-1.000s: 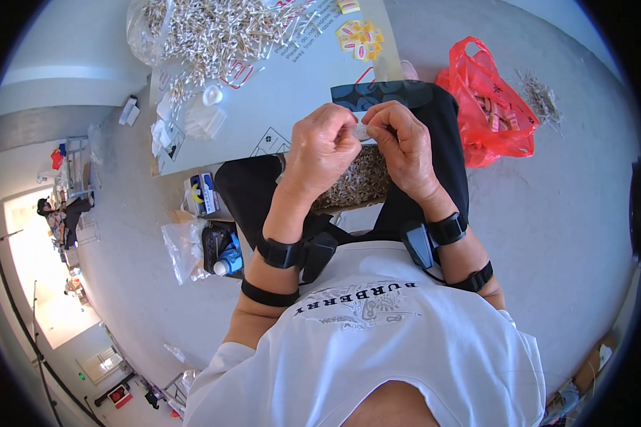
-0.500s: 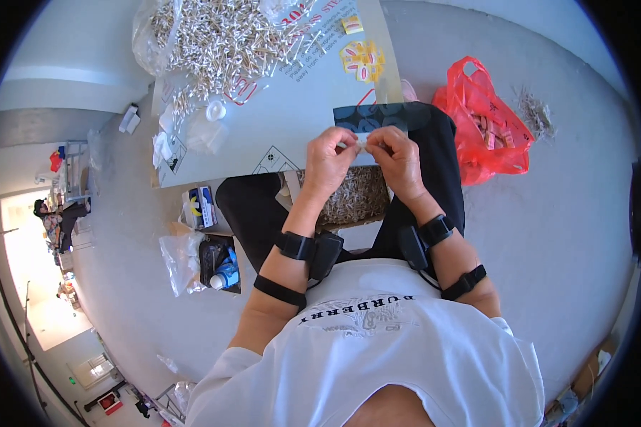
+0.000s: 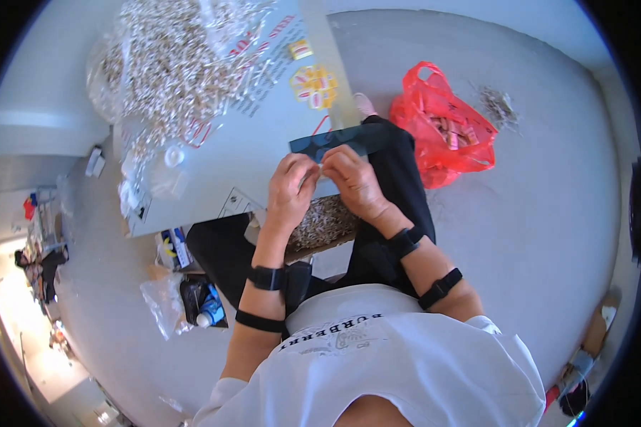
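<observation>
My left hand point(image 3: 291, 191) and my right hand point(image 3: 357, 186) meet at the table's near edge, both with fingers pinched. A small whitish piece shows between their fingertips, too small and blurred to name. Just beyond the fingers lies a dark, glossy sheet point(image 3: 340, 139) with round shapes on it. Under my hands, between my knees, a box holds a heap of small thin pieces point(image 3: 323, 225). Farther off on the table rises a large pile of small, thin, pale-tipped sticks point(image 3: 171, 71), partly on clear plastic.
Yellow-and-white stickers point(image 3: 315, 87) and a small yellow stack point(image 3: 300, 49) lie on the table point(image 3: 253, 153). A white round cap point(image 3: 174, 156) sits at left. On the floor are a red plastic bag point(image 3: 441, 128) with pinkish bundles, scattered sticks point(image 3: 499, 107) and a blue bottle point(image 3: 211, 310).
The whole view has shifted, so the table and my hands appear lower and farther left. My hands stay together, fingers still pinched at the small whitish piece.
</observation>
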Motion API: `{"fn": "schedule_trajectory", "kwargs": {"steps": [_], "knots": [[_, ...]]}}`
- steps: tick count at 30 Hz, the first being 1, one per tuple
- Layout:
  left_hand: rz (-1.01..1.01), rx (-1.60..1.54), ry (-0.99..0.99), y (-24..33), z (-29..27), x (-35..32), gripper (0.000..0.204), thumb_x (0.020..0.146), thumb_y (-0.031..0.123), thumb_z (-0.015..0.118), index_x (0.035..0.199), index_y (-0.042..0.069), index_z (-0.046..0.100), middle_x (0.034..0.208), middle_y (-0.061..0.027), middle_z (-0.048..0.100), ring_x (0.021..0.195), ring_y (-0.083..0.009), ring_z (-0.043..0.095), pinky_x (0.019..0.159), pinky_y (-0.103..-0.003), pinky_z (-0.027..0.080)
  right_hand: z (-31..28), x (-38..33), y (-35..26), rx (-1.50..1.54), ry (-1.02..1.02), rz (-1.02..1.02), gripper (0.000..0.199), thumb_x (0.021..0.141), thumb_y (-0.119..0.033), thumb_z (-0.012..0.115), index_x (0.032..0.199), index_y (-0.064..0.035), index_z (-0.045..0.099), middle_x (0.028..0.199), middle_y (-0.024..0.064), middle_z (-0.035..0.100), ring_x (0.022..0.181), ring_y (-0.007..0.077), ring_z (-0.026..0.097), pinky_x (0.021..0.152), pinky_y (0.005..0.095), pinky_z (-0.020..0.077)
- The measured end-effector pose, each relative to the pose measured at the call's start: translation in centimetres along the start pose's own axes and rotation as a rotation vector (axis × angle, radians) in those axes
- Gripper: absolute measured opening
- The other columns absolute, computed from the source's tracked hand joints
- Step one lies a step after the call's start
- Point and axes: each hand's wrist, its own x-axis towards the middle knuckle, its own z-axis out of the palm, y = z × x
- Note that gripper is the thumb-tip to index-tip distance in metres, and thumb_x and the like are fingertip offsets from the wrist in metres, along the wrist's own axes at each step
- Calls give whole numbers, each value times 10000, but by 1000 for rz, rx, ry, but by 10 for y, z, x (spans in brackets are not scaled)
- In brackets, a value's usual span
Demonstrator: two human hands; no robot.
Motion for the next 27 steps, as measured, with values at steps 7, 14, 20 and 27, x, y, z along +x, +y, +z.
{"fn": "schedule_trajectory", "kwargs": {"steps": [7,14,20,27], "knots": [[217,282,36,15,3,12,176,704,-75,616,833,26,552,888,-102,610,828,-320,597,690,-415,494,-36,6,-19,-272,69,-53,104,817,34,602,883,-16,540,913,144,600,798,356,629,629,403,526],[25,264,147,-16,-29,2,167,726,-70,614,836,30,539,869,-125,591,813,-330,594,711,-396,492,-174,11,48,-699,524,83,72,874,-44,645,907,-8,591,965,141,615,913,321,586,803,401,485],[-70,235,112,-36,-27,-19,137,751,-66,620,848,12,562,831,-137,591,794,-317,609,718,-375,495,-211,-5,110,-779,491,219,232,905,-156,648,1105,-39,632,974,104,617,756,231,579,676,348,480],[-348,303,558,-89,-118,-36,56,809,11,649,812,28,596,730,-122,611,668,-262,622,618,-361,485,-134,10,58,-535,168,180,65,921,-42,640,968,-7,668,798,40,635,655,106,514,588,250,439]]}}
